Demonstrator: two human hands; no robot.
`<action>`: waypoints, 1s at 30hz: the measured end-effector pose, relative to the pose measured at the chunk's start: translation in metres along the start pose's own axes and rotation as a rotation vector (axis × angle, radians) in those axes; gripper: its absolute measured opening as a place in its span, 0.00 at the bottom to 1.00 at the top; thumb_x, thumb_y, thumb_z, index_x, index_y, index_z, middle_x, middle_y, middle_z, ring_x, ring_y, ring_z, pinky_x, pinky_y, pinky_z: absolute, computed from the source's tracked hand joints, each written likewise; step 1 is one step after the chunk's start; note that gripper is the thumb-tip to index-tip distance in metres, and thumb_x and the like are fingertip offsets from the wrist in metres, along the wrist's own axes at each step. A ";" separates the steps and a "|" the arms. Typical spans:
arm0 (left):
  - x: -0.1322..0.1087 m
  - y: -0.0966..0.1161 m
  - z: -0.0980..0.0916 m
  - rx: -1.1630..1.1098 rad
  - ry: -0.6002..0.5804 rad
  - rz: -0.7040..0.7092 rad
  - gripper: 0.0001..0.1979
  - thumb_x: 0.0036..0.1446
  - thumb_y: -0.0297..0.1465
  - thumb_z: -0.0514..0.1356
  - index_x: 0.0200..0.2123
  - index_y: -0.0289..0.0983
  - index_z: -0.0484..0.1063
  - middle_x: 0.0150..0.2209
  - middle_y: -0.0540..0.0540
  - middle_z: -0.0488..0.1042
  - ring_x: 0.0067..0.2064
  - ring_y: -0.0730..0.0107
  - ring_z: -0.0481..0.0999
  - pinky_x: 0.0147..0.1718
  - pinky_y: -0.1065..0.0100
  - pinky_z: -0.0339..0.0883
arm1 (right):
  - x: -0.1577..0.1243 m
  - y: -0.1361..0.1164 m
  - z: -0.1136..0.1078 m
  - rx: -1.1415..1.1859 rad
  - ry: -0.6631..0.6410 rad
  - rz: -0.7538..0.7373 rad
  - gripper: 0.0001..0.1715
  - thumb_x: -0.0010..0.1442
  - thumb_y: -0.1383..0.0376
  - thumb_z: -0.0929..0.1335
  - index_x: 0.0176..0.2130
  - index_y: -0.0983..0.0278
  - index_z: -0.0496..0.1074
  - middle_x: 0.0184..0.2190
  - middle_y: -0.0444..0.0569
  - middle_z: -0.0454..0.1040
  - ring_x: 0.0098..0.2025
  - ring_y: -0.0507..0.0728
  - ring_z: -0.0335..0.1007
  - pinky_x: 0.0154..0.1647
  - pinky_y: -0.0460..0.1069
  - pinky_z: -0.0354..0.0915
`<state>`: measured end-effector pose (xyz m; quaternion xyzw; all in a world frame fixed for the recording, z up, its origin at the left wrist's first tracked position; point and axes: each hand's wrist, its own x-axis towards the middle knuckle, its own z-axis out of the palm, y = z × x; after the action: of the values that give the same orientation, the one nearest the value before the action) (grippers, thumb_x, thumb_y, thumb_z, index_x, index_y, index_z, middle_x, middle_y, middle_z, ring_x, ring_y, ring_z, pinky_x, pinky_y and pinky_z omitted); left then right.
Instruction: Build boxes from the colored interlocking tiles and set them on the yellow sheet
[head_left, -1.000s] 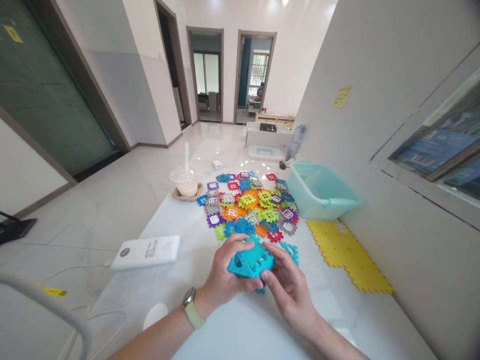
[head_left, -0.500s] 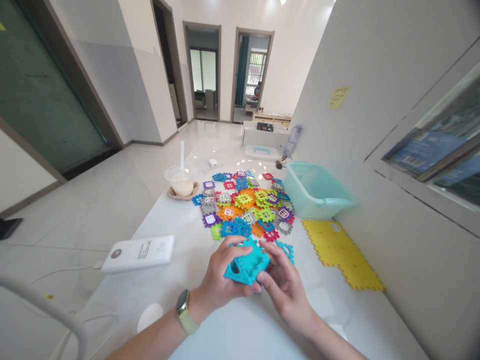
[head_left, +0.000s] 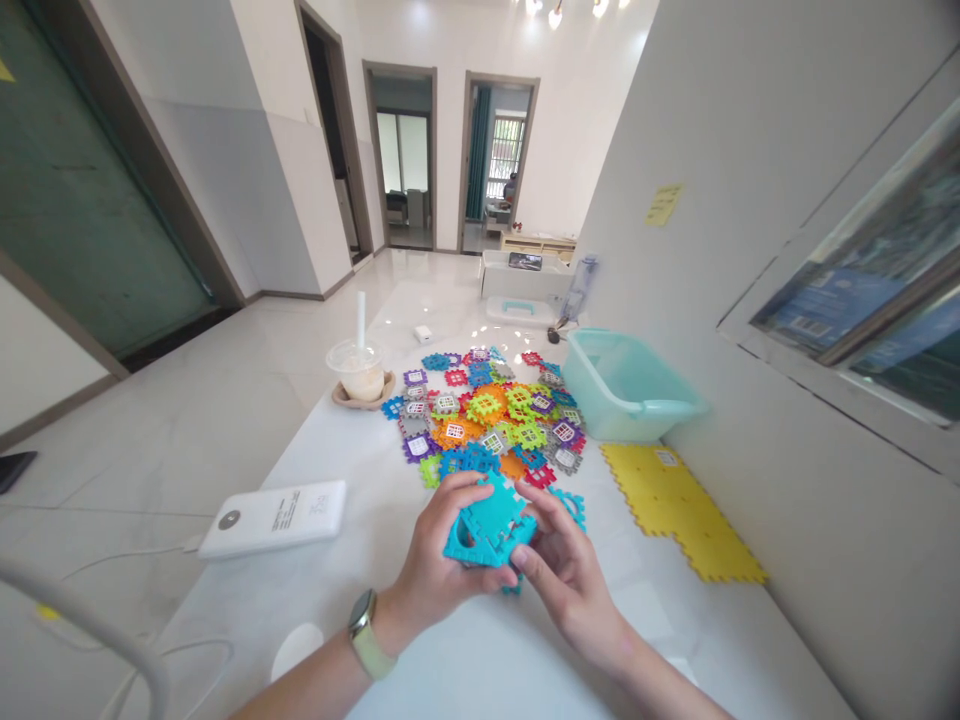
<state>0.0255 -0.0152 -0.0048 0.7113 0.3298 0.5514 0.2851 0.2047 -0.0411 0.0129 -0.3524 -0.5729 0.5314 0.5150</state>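
One blue block shape (head_left: pixel 491 510) sits between the left hand (head_left: pixel 435 545) and the right hand (head_left: pixel 574 575); both grip it above the desk (head_left: pixel 442 660), so neither is nearer. The left wraps its 9 o'clock side. The right pinches near 4 o'clock. I can't tell its long way. Bright pieces (head_left: pixel 487 405) lie at 12 o'clock.

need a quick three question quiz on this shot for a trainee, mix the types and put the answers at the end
1. On which side is the watch worn, the person's left or right?

2. True or false: the left hand and right hand both touch the turquoise assembly.

3. Which of these lies nearest the teal tub?
a) drink cup
b) yellow sheet
c) white power bank

Key: 1. Left; 2. True; 3. b
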 end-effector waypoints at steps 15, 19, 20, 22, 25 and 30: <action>-0.006 -0.004 0.003 0.035 -0.023 0.057 0.27 0.55 0.49 0.65 0.54 0.44 0.67 0.52 0.40 0.66 0.53 0.52 0.71 0.50 0.56 0.69 | 0.005 -0.003 0.001 -0.034 0.041 -0.026 0.24 0.62 0.57 0.71 0.56 0.56 0.68 0.38 0.48 0.72 0.37 0.56 0.68 0.37 0.49 0.67; -0.007 -0.004 0.004 0.034 -0.026 0.036 0.27 0.55 0.48 0.66 0.54 0.44 0.67 0.53 0.40 0.66 0.53 0.52 0.71 0.50 0.56 0.68 | 0.005 -0.001 0.001 -0.088 0.084 -0.084 0.22 0.62 0.59 0.71 0.55 0.54 0.69 0.37 0.47 0.71 0.35 0.54 0.67 0.35 0.48 0.67; -0.007 -0.004 0.004 0.031 -0.025 0.029 0.26 0.55 0.48 0.66 0.53 0.44 0.68 0.53 0.40 0.66 0.53 0.52 0.71 0.51 0.56 0.67 | 0.005 -0.001 0.001 -0.097 0.090 -0.088 0.22 0.62 0.60 0.71 0.55 0.54 0.69 0.37 0.46 0.71 0.34 0.54 0.66 0.34 0.47 0.66; -0.007 -0.003 0.004 0.016 -0.030 0.004 0.26 0.55 0.48 0.66 0.53 0.44 0.68 0.53 0.41 0.66 0.54 0.52 0.71 0.51 0.56 0.67 | 0.005 -0.001 0.001 -0.105 0.091 -0.073 0.22 0.62 0.59 0.71 0.55 0.55 0.69 0.35 0.46 0.70 0.33 0.54 0.65 0.32 0.47 0.66; -0.007 -0.003 0.004 -0.036 -0.057 -0.070 0.28 0.54 0.50 0.66 0.52 0.43 0.69 0.53 0.40 0.67 0.55 0.51 0.70 0.53 0.55 0.65 | 0.006 -0.004 0.000 -0.089 0.068 -0.012 0.24 0.62 0.58 0.71 0.55 0.57 0.67 0.34 0.46 0.69 0.30 0.53 0.65 0.28 0.47 0.65; -0.010 -0.008 0.006 -0.137 -0.126 -0.170 0.31 0.49 0.52 0.68 0.52 0.41 0.69 0.55 0.39 0.66 0.58 0.47 0.68 0.55 0.53 0.64 | 0.006 -0.009 -0.001 -0.037 0.041 0.082 0.27 0.60 0.55 0.72 0.55 0.60 0.65 0.30 0.44 0.69 0.26 0.52 0.64 0.24 0.46 0.65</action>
<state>0.0280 -0.0181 -0.0183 0.6928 0.3322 0.5005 0.3989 0.2057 -0.0366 0.0230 -0.3958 -0.5570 0.5340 0.4980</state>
